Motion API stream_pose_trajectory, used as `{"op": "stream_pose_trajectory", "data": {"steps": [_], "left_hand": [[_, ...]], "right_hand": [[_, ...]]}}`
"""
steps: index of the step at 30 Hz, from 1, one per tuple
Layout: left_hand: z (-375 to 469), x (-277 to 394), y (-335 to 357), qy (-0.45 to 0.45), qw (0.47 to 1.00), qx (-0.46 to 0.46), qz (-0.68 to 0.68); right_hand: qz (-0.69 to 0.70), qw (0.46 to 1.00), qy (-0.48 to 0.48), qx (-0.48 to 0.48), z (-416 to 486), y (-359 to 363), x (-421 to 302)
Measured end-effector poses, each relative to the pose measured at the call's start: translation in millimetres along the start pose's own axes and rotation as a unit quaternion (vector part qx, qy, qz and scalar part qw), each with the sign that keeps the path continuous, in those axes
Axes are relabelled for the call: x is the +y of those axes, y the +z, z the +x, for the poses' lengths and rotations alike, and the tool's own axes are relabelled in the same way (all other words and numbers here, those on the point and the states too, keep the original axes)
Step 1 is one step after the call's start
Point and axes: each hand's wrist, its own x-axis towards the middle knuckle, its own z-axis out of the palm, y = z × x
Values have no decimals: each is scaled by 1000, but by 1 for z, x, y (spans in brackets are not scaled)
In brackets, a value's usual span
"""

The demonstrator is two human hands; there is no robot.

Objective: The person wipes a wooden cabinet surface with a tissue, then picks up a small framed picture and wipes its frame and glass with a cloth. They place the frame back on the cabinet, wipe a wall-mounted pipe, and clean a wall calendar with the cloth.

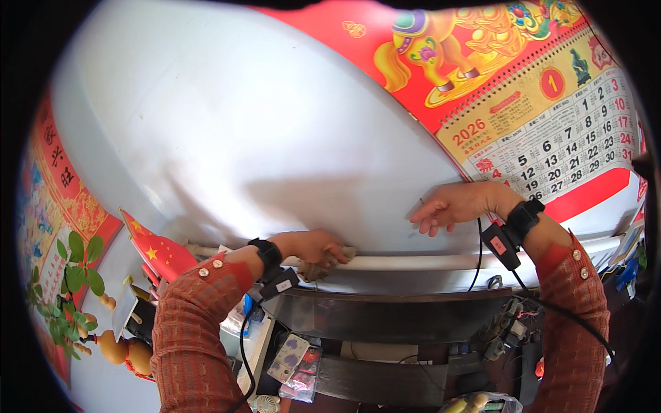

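My left hand (pixel 313 247) is closed around a crumpled greyish-brown cloth (pixel 315 271), which touches a white horizontal pipe (pixel 413 262) along the wall. To the right and a little higher, my right hand (pixel 439 211) is held with its fingers apart against or just before the white wall (pixel 232 103); nothing shows in it, and whether it touches the wall I cannot tell. A ring is on one of its fingers. Just beside that hand hangs a red and gold wall calendar (pixel 547 149). Both wrists wear black straps with small cabled boxes.
Below the pipe stands a dark monitor-like panel (pixel 397 315), with cables and small devices (pixel 508 330) at its right. On the left are a small red flag (pixel 160 250), a leafy plant (pixel 75 273) and gourds (pixel 124 351). A patterned box (pixel 289 356) lies lower down.
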Motion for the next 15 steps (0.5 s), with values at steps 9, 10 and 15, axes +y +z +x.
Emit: {"op": "stream_pose_trajectory", "data": {"steps": [9, 10, 15], "left_hand": [[78, 94, -17, 153, 987, 34, 40], [83, 103, -15, 157, 986, 45, 23], [93, 116, -4, 208, 972, 71, 83]], "right_hand": [[14, 1000, -1, 14, 0, 2, 0], [21, 1000, -4, 13, 0, 2, 0], [28, 999, 17, 25, -2, 4, 1]]}}
